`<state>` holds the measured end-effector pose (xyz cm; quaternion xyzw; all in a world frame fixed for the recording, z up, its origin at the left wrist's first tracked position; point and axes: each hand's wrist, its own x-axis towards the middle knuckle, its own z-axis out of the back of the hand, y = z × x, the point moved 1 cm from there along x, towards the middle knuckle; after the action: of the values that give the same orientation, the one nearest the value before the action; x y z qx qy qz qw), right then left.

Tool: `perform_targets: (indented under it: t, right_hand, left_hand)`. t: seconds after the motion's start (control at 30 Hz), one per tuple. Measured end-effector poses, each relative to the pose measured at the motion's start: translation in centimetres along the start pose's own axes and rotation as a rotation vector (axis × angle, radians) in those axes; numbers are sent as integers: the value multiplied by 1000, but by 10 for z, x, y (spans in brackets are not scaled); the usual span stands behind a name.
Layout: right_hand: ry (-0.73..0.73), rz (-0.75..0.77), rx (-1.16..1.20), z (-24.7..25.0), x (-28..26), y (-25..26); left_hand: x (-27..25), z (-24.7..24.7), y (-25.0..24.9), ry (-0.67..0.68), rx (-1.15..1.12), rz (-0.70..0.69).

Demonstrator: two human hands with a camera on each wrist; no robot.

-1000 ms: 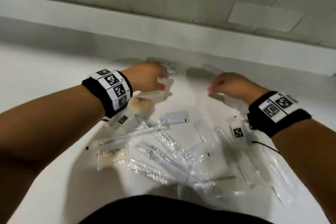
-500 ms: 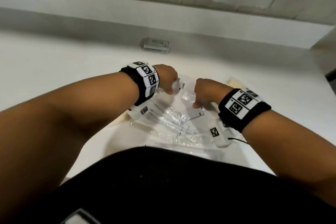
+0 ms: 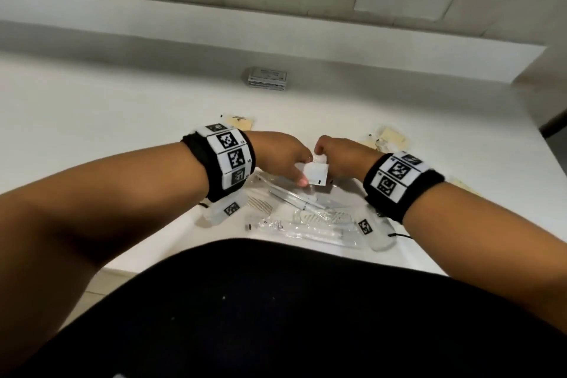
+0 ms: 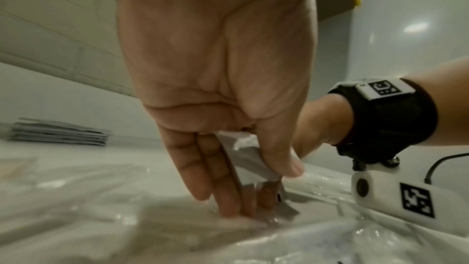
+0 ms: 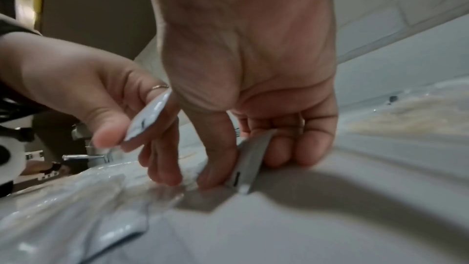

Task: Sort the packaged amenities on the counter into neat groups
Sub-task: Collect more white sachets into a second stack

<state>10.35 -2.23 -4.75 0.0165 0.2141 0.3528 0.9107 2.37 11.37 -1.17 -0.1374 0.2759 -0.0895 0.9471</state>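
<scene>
Both hands meet over a pile of clear-wrapped combs and toothbrushes (image 3: 306, 209) near the counter's front edge. My left hand (image 3: 302, 176) pinches a small white sachet (image 3: 316, 173) between thumb and fingers; the left wrist view shows the thumb pressing on that sachet (image 4: 256, 165). My right hand (image 3: 329, 163) sits just right of it, and the right wrist view shows it pinching a second white sachet (image 5: 250, 160) on edge against the counter. There the left hand's sachet (image 5: 149, 115) is close beside it. The two sachets nearly touch.
A neat stack of flat grey packets (image 3: 267, 78) lies at the back by the wall. Tan packets lie left (image 3: 241, 123) and right (image 3: 388, 139) of the hands on the white counter (image 3: 122, 120). A chrome fitting (image 5: 86, 157) shows in the right wrist view.
Both hands have drawn back from the far side of the counter, where the grey stack stays, to the pile near the front. They now pinch small white sachets held close together.
</scene>
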Motion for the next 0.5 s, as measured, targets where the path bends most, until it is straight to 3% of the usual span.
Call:
perform_targets:
  t: [0.2,0.3,0.4,0.5]
  right_hand:
    - [34,-150,-76,-1,-8,-6]
    - [31,-180,15,-6,-15,-17]
    - [66,-235,137,-9,-26,-22]
    - [93,-207,4,-10,-38,-25]
  left_hand:
    - [2,-11,2,-178,59,39]
    - [-2,-16,0,-253,134,-3]
    - [-8,-21,0,-222,120,16]
    - [-17,-27,4,-190,116,67]
